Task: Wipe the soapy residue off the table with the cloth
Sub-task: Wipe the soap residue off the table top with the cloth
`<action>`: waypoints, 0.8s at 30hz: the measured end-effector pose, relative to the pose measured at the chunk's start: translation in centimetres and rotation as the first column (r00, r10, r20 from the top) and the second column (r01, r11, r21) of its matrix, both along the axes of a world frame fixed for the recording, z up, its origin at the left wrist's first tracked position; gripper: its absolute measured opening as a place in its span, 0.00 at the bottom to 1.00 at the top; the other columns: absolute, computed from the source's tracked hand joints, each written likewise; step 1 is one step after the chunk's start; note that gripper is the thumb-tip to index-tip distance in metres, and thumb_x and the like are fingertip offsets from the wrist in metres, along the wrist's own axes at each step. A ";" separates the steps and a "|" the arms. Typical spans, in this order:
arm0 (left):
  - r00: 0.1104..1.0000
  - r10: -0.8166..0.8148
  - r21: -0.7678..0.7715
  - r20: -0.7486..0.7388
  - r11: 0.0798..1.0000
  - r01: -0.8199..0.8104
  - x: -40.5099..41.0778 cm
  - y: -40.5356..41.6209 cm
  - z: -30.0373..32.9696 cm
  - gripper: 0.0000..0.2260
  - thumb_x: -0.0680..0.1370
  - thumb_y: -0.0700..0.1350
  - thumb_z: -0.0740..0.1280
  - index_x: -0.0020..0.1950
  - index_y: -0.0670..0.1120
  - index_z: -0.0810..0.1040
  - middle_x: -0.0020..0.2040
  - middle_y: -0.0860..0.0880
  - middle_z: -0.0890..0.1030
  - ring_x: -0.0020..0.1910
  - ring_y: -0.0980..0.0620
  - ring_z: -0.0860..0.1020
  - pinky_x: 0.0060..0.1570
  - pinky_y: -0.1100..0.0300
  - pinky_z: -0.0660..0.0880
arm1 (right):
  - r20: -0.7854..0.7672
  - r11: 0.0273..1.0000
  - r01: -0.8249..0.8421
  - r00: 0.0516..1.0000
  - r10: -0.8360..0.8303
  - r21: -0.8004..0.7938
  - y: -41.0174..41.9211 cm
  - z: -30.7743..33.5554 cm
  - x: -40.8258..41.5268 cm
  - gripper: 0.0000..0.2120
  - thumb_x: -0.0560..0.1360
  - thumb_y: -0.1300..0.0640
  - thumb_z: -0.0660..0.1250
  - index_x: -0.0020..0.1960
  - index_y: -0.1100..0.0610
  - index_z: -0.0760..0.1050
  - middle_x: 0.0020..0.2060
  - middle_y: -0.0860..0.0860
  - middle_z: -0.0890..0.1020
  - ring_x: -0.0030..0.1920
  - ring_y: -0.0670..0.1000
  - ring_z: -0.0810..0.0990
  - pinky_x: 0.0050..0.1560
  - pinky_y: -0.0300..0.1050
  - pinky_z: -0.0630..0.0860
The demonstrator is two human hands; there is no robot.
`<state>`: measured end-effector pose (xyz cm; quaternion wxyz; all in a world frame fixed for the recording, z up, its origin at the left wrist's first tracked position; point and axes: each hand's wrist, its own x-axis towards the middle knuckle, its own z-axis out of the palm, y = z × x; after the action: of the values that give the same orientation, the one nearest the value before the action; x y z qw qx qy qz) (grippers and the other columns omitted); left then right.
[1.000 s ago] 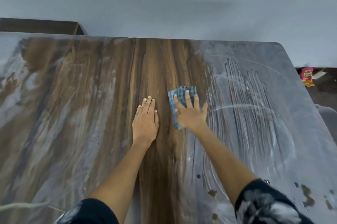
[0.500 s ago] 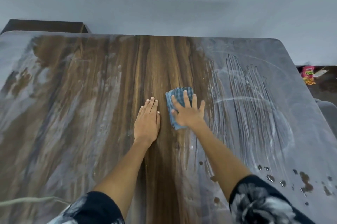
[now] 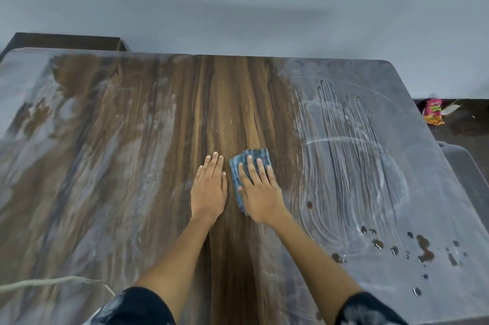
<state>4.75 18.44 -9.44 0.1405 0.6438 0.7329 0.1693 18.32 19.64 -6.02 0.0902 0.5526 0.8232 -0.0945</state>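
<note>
A dark wooden table (image 3: 227, 102) is coated with whitish soapy residue (image 3: 352, 165), thick with finger streaks on the right and smeared on the left. A clean brown strip runs down the middle. My right hand (image 3: 260, 189) presses flat, fingers straight, on a folded blue checked cloth (image 3: 250, 159) at the strip's right side. Most of the cloth is hidden under the hand. My left hand (image 3: 210, 187) lies flat on the bare wood just left of the cloth, holding nothing.
Dark water drops (image 3: 423, 248) dot the table's near right corner. A pink snack packet (image 3: 432, 115) lies on the floor beyond the right edge. A dark cabinet (image 3: 66, 41) stands behind the far left corner. A pale cord (image 3: 53, 282) crosses the near left.
My right hand has drawn the cloth toward me along the clean strip. My left hand has slid back alongside it.
</note>
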 end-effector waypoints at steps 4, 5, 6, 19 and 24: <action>1.000 -0.022 -0.011 0.009 1.000 0.022 -0.1 -1.0 0.1 0.20 0.82 0.45 0.49 0.75 0.45 0.56 0.76 0.50 0.56 0.75 0.53 0.51 0.72 0.60 0.46 | 0.006 0.997 0.052 0.999 -0.052 -0.064 4.3 0.1 2.3 0.25 0.83 0.51 0.42 0.78 0.54 0.41 0.77 0.54 0.41 0.76 0.56 0.41 0.74 0.53 0.39; 1.000 -0.023 -0.018 0.011 1.000 0.024 -0.1 -1.3 0.1 0.20 0.82 0.46 0.49 0.75 0.45 0.56 0.76 0.50 0.55 0.75 0.53 0.51 0.72 0.60 0.46 | 0.014 0.991 0.107 0.994 -0.107 -0.076 4.9 0.2 3.1 0.25 0.83 0.51 0.42 0.78 0.54 0.40 0.77 0.54 0.40 0.76 0.56 0.40 0.74 0.53 0.39; 1.000 -0.025 -0.019 0.011 0.999 0.025 -0.1 -1.6 0.1 0.21 0.82 0.46 0.49 0.75 0.44 0.56 0.76 0.50 0.55 0.75 0.53 0.50 0.72 0.60 0.45 | 0.022 0.984 0.159 0.987 -0.158 -0.079 4.9 0.1 3.9 0.25 0.83 0.51 0.41 0.78 0.54 0.39 0.77 0.54 0.40 0.76 0.56 0.40 0.75 0.53 0.40; 0.999 -0.053 -0.021 -0.004 0.998 0.053 -0.4 -3.3 0.0 0.21 0.82 0.46 0.50 0.75 0.43 0.57 0.76 0.48 0.57 0.75 0.52 0.52 0.73 0.59 0.48 | -0.015 0.987 -0.067 0.998 0.066 -0.149 -5.3 -0.1 0.6 0.30 0.77 0.48 0.39 0.75 0.55 0.59 0.75 0.58 0.59 0.74 0.61 0.57 0.72 0.57 0.48; 0.998 -0.066 -0.027 -0.009 0.998 0.065 -0.5 -4.0 0.2 0.21 0.82 0.46 0.49 0.75 0.44 0.55 0.76 0.49 0.55 0.75 0.52 0.51 0.73 0.59 0.47 | -0.006 0.986 0.142 0.990 -0.143 -0.090 -0.7 0.3 4.4 0.25 0.83 0.50 0.41 0.78 0.54 0.40 0.77 0.55 0.41 0.76 0.56 0.40 0.74 0.53 0.38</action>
<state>4.21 14.40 -9.25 0.1506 0.6665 0.7142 0.1517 22.73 18.92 -5.72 0.1029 0.6048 0.7770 -0.1407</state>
